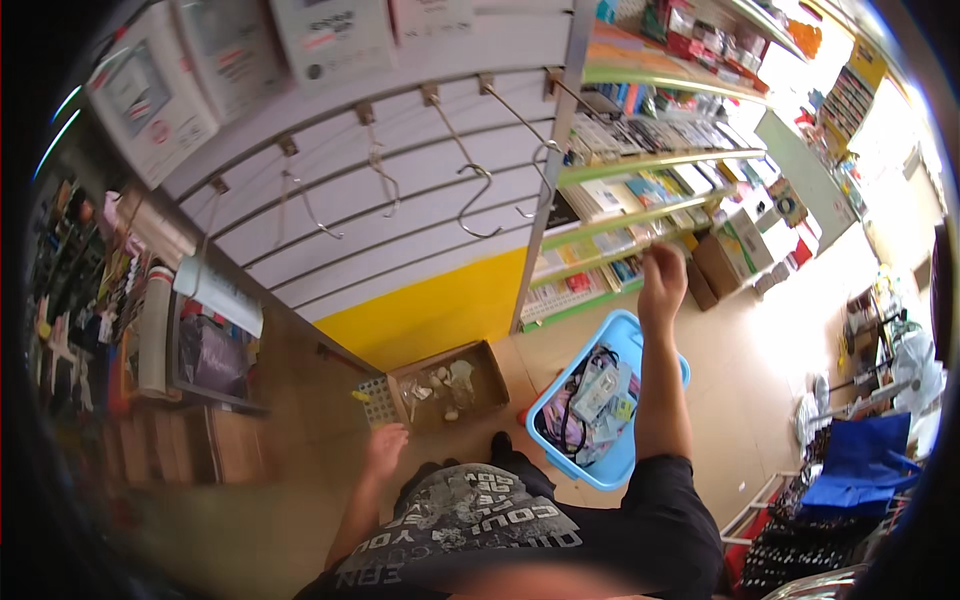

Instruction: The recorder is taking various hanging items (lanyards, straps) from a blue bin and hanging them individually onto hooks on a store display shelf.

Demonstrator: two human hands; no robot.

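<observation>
My right hand (663, 279) is stretched forward above the blue plastic bin (534, 420), in front of the stocked shelves; its fingers look curled, but blur hides whether anything is in them. My left hand (387, 448) is low at my left side, near a perforated grey piece (379, 403) beside an open cardboard box (491, 369), and seems to hold nothing. Packaged items (604, 397) and a dark cable lie in the bin. Ahead, metal S-shaped hooks (477, 201) hang from pegs on a white slatwall panel (405, 247) with a yellow base.
Boxed goods (334, 41) hang along the panel's top. Green-edged shelves (660, 165) stand to the right, with cardboard boxes (731, 259) beside them. A blue bag (855, 461) lies at the lower right. Crowded shelving (82, 300) and a paper roll (156, 330) are at the left.
</observation>
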